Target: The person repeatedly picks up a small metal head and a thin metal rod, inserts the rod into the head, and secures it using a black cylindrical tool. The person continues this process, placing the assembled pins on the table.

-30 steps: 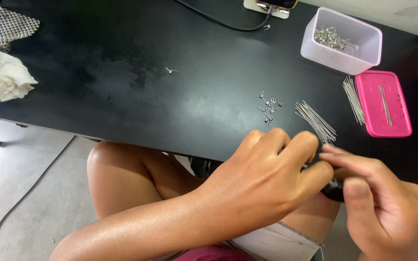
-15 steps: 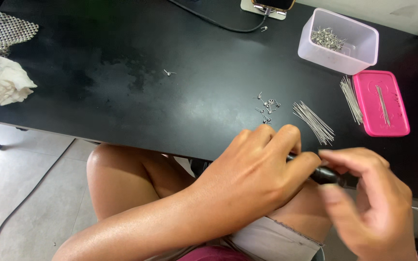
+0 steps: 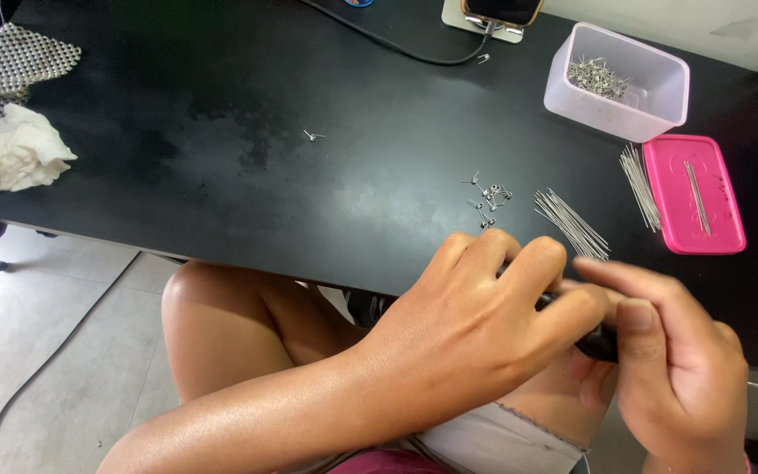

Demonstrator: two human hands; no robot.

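At the far left edge of the black table (image 3: 221,105) sits a crumpled white cloth (image 3: 15,156) on a patterned mesh mat (image 3: 19,57). Further along, a single small bent metal piece (image 3: 311,135) lies alone on the dark top, and a black cable (image 3: 396,48) runs towards a phone stand (image 3: 493,17) at the back edge. Near the middle, a little scatter of small metal pieces (image 3: 487,197) lies just beside a fanned bundle of thin metal pins (image 3: 572,224).

The person sits with a bare knee below the table's near edge. Their left hand (image 3: 493,325) is curled over, its fingers (image 3: 537,263) bent tightly around a dark tool (image 3: 594,342), most of which is hidden under the hand; only a short black part shows at the table's near edge. The right hand (image 3: 668,369) meets it from the other side, thumb and forefinger brought close together at the tool's end, the other fingers loosely folded. Whether a pin is pinched between them I cannot tell.

To the right at the back stands a clear plastic box (image 3: 651,105) with a heap of small metal parts inside. In front of it lies a pink lid (image 3: 690,233) holding a few pins, with another bundle of pins (image 3: 638,180) touching its left side
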